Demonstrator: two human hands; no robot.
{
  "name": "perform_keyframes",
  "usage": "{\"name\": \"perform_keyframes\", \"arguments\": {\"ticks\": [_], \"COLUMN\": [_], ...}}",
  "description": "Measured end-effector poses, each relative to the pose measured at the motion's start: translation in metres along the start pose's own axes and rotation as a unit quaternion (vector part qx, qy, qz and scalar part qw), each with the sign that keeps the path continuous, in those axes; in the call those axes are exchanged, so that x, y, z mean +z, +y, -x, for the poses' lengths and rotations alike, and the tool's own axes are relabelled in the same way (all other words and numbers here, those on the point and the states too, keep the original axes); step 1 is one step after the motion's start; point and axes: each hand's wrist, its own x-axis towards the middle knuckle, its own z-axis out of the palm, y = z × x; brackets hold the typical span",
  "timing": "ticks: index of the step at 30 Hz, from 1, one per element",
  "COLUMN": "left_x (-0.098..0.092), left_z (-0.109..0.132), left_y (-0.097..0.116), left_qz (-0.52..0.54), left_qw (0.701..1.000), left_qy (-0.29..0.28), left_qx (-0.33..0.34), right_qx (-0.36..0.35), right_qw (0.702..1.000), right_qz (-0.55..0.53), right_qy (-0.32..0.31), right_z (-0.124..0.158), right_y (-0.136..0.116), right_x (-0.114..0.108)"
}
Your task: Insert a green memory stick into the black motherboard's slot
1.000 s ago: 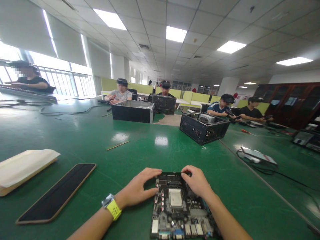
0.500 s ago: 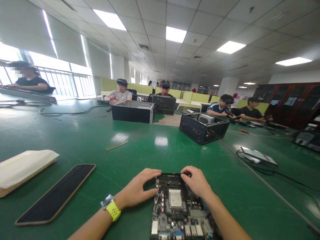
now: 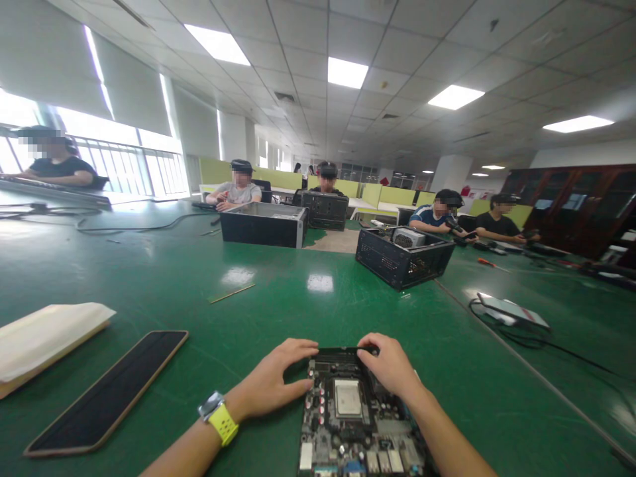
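one spread left hand (image 3: 272, 379) is flanking a likely stiff, fragile motherboard (image 3: 342, 434), the right hand (image 3: 391, 366) pinching its safer-looking far edge.

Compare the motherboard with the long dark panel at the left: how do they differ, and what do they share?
Surface: the motherboard is crowded with small parts and sockets, while the dark panel is plain with a brownish rim.
Hands: the left hand and right hand are at the motherboard; the panel lies apart from both.
Framing: the bottom edge of the picture cuts off the motherboard, but the panel shows whole.
Shared: both are on the green table.
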Motion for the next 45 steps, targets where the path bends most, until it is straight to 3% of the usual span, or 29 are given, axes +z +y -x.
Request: {"name": "perform_keyframes", "arguments": {"ticks": [7,11,16,18,21,23,26,29,32,35,38,41,43,45], "left_x": [-0.001,-0.001,-0.001,-0.001,-0.001,-0.001,-0.001,-0.001,-0.001,0.0,0.001,0.002,0.002,0.002], "left_z": [-0.001,-0.003,-0.004,-0.004,-0.003,-0.003,-0.002,-0.003,-0.003,-0.003,-0.003,-0.003,-0.003,-0.003], "left_y": [0.002,-0.003,-0.011,-0.011,-0.011,-0.011,-0.012,-0.012,-0.009,-0.007,-0.007,-0.009,-0.009,-0.007], "left_qz": [0.008,-0.003,-0.025,-0.029,-0.033,-0.033,-0.032,-0.035,-0.036,-0.034,-0.036,-0.04,-0.04,-0.039], "left_qw": [1.0,0.994,0.982,0.982,0.984,0.984,0.984,0.984,0.985,0.987,0.988,0.989,0.99,0.993], "left_qy": [0.018,0.109,0.176,0.176,0.168,0.166,0.168,0.166,0.159,0.151,0.143,0.137,0.129,0.113], "left_qx": [-0.009,-0.029,-0.056,-0.056,-0.055,-0.055,-0.054,-0.053,-0.052,-0.051,-0.053,-0.05,-0.036,-0.018], "right_qx": [0.014,-0.018,-0.115,-0.138,-0.144,-0.145,-0.114,0.002,0.137,0.181,0.16,0.095,0.029,-0.016], "right_qw": [0.999,0.997,0.983,0.968,0.95,0.948,0.959,0.966,0.938,0.927,0.936,0.965,0.978,0.953], "right_qz": [0.023,0.058,0.095,0.139,0.205,0.212,0.192,0.238,0.314,0.325,0.31,0.231,0.109,-0.06], "right_qy": [0.021,0.046,-0.102,-0.16,-0.189,-0.191,-0.174,-0.103,-0.047,-0.036,-0.037,-0.077,-0.173,-0.297], "right_z": [-0.001,0.014,0.053,0.065,0.074,0.073,0.06,0.034,0.009,-0.002,0.003,0.019,0.03,0.036], "right_y": [-0.005,-0.041,-0.091,-0.101,-0.106,-0.105,-0.092,-0.062,-0.025,-0.005,-0.009,-0.034,-0.053,-0.067], "right_x": [-0.005,-0.011,0.017,0.036,0.057,0.058,0.04,0.008,-0.019,-0.03,-0.027,-0.02,-0.016,-0.014]}}
